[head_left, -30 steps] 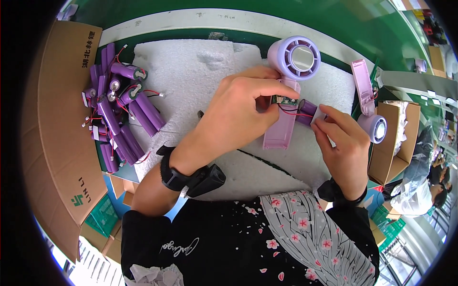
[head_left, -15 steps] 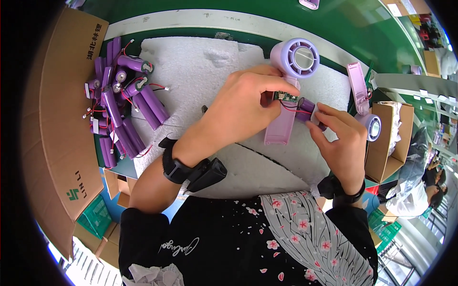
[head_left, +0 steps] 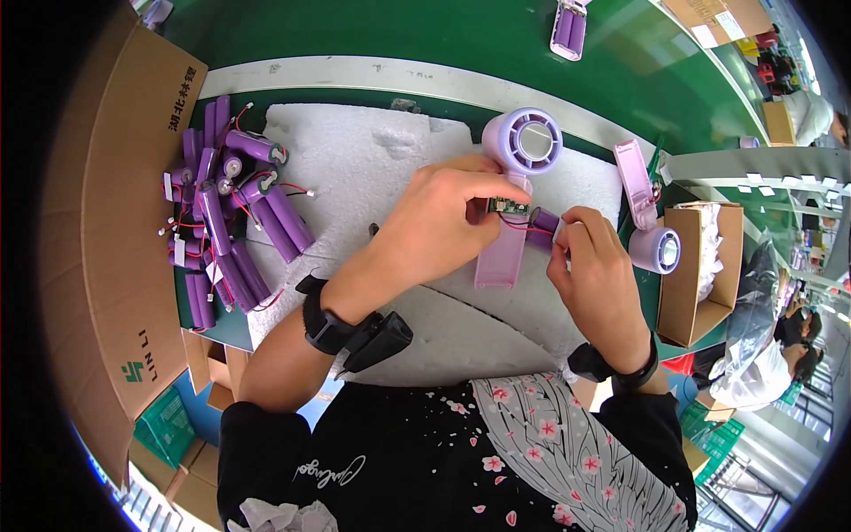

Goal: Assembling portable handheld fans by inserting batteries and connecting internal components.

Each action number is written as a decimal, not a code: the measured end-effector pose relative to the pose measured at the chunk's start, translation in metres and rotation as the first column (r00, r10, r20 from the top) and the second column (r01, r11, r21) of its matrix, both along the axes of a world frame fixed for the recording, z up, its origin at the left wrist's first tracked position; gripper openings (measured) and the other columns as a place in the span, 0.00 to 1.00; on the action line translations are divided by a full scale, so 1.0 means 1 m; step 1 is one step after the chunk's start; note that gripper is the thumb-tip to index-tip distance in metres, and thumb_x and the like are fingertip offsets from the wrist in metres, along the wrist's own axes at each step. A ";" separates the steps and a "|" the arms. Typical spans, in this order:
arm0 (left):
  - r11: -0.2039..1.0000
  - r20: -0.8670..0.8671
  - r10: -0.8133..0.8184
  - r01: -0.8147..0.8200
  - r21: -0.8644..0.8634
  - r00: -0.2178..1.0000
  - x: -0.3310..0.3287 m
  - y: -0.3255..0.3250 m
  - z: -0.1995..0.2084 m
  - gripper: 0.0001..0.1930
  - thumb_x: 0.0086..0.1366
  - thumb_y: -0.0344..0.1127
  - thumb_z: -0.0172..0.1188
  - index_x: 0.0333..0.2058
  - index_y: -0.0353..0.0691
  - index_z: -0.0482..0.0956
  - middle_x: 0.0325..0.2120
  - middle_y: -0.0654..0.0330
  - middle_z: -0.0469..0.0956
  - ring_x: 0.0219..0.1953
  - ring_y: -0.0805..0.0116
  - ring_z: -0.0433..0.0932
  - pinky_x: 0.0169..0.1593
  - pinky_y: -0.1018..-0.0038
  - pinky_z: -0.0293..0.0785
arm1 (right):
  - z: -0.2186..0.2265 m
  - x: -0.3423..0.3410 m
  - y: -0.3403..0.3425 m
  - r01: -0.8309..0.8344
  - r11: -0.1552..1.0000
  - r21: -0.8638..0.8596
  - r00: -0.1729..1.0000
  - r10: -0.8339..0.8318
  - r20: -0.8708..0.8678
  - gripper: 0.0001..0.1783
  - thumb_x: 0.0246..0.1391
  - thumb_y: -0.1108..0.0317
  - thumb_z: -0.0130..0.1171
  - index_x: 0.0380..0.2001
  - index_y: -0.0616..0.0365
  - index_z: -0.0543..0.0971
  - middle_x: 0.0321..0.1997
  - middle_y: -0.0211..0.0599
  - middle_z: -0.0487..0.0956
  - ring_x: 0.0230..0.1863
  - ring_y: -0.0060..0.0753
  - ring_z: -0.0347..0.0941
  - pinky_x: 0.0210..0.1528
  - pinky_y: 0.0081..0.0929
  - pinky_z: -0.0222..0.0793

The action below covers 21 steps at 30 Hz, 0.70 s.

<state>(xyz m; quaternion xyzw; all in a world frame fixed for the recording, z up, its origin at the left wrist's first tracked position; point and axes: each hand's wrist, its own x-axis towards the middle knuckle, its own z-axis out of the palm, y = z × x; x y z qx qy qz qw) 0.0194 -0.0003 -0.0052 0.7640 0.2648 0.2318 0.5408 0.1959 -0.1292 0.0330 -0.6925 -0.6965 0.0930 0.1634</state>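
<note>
A handheld fan lies on white foam, with its purple fan head (head_left: pixel 523 140) at the far end and its open pink handle shell (head_left: pixel 499 264) toward me. My left hand (head_left: pixel 439 211) is closed, pinching a small green circuit board (head_left: pixel 509 207) over the top of the handle. Red and dark wires run from the board to a purple battery pack (head_left: pixel 542 228) at its right. My right hand (head_left: pixel 600 270) has its fingers curled on the pack's right end, partly hiding it, with a bit of white showing at the fingertips.
Several purple wired batteries (head_left: pixel 232 208) are piled at left beside a tall cardboard box (head_left: pixel 133 222). Another opened fan (head_left: pixel 654 251) lies at right near a small carton (head_left: pixel 678 306). A handle shell with batteries (head_left: pixel 568 31) sits on the green bench (head_left: pixel 399 31) beyond a metal rail (head_left: pixel 355 69).
The whole view has shifted, so the bench things appear lower and more to the left. My right fingers are curled closer together at the battery pack; my left hand keeps its pinch on the board.
</note>
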 end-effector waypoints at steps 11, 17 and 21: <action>0.999 0.042 0.034 -0.033 -0.030 0.999 0.002 -0.003 0.000 0.18 0.53 0.18 0.57 0.41 0.41 0.85 0.41 0.56 0.81 0.34 0.67 0.81 0.38 0.76 0.78 | 0.071 0.145 -0.073 0.637 0.770 -0.040 0.771 -0.636 0.040 0.09 0.60 0.72 0.57 0.42 0.66 0.77 0.39 0.38 0.79 0.38 0.24 0.75 0.42 0.26 0.72; 0.998 0.063 0.064 -0.062 -0.029 0.996 0.010 -0.006 -0.001 0.17 0.51 0.18 0.57 0.39 0.40 0.85 0.39 0.56 0.81 0.31 0.66 0.80 0.36 0.75 0.77 | 0.060 0.063 -0.040 0.452 0.892 -0.017 0.858 -0.441 -0.264 0.18 0.54 0.72 0.65 0.48 0.63 0.77 0.41 0.40 0.81 0.42 0.32 0.79 0.47 0.29 0.73; 0.994 0.087 0.100 -0.096 -0.054 0.991 0.004 -0.006 -0.004 0.16 0.50 0.17 0.57 0.37 0.39 0.85 0.37 0.55 0.81 0.29 0.65 0.79 0.35 0.73 0.77 | 0.008 0.011 0.010 0.000 0.992 -0.125 0.964 -0.034 -0.263 0.29 0.38 0.82 0.69 0.49 0.61 0.77 0.49 0.39 0.77 0.49 0.33 0.76 0.49 0.30 0.71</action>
